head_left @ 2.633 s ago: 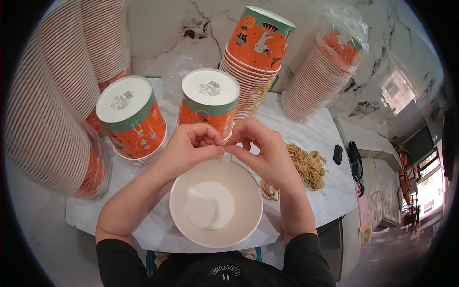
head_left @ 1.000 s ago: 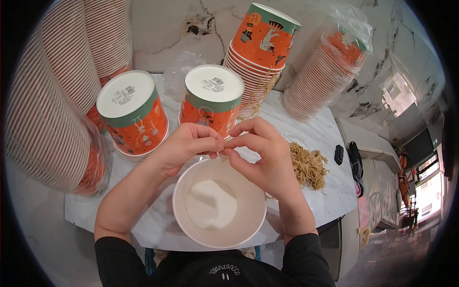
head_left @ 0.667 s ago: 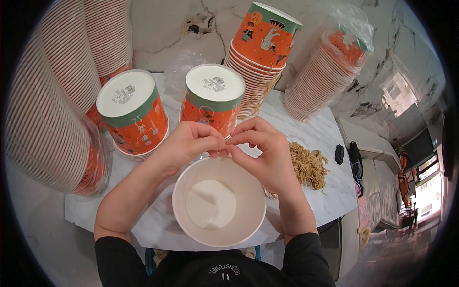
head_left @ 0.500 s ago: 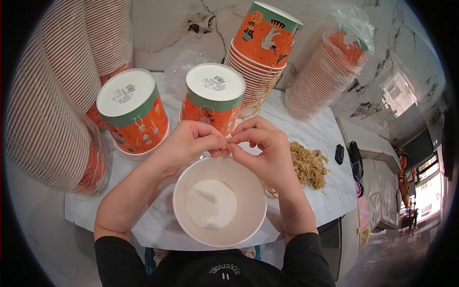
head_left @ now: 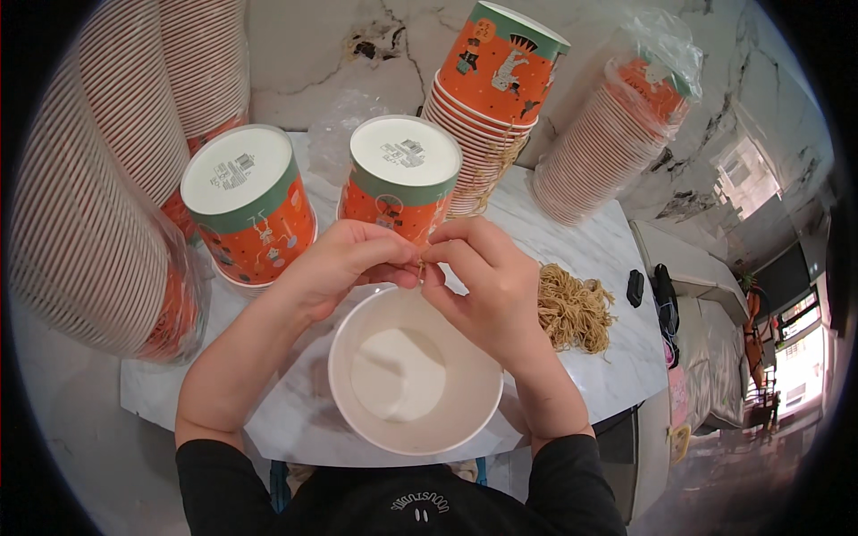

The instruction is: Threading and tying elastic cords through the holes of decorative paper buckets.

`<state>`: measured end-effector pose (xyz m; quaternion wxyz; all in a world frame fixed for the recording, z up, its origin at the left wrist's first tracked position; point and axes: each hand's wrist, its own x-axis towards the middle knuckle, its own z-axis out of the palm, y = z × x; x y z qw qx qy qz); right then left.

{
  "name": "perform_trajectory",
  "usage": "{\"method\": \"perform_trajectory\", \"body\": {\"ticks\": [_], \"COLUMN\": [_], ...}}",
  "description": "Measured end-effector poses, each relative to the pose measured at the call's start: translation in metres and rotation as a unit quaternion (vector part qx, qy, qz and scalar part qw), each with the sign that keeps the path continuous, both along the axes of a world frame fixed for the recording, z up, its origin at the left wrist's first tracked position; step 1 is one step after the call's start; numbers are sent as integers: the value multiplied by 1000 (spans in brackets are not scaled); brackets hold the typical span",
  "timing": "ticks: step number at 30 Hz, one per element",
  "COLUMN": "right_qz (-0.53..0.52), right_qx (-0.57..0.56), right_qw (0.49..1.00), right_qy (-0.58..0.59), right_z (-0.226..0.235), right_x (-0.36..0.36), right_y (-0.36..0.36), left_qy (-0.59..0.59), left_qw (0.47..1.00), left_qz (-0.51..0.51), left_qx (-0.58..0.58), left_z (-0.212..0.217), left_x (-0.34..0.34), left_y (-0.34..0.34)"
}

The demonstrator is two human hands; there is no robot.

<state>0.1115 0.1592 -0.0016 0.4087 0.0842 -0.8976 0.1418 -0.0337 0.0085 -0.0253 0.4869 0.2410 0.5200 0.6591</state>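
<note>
A large paper bucket, white inside, stands with its mouth up in front of me. Over its far rim my two hands meet. My left hand is closed, its fingertips pinching a short piece of tan string. Thumb and fingers of my right hand close on the same string from the other side. Much of the string is hidden by the fingertips, so I cannot tell whether it is knotted. Beside my right wrist lies a loose bundle of tan string on the marble-patterned table.
Two upturned orange-and-green paper buckets stand beyond my hands. Behind them rises a bucket stack with string hanging on it. Tall plastic-wrapped stacks crowd the left; another wrapped stack leans at the back right. A small black object lies near the right edge.
The bucket in front of me has shifted slightly to the right and away. My fingertips have moved a little, and more of the string shows between them.
</note>
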Motion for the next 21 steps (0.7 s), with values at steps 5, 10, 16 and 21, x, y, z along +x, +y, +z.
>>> {"method": "perform_trajectory", "body": {"ticks": [5, 10, 16, 21], "right_qz": [-7, 3, 19, 30], "right_qx": [18, -31, -58, -72], "right_qw": [1000, 998, 995, 994], "right_qy": [-7, -49, -76, -81], "right_z": [-2, -3, -1, 0], "right_x": [-2, -2, -1, -1], "right_y": [1, 1, 5, 8], "left_qy": [-9, -5, -4, 32], "left_qw": [1000, 998, 997, 996], "left_qz": [-14, -62, -81, -76], "left_qx": [-14, -11, 19, 38], "left_z": [-3, -5, -1, 4], "left_x": [-1, -4, -4, 1], "left_y": [2, 2, 3, 2]}}
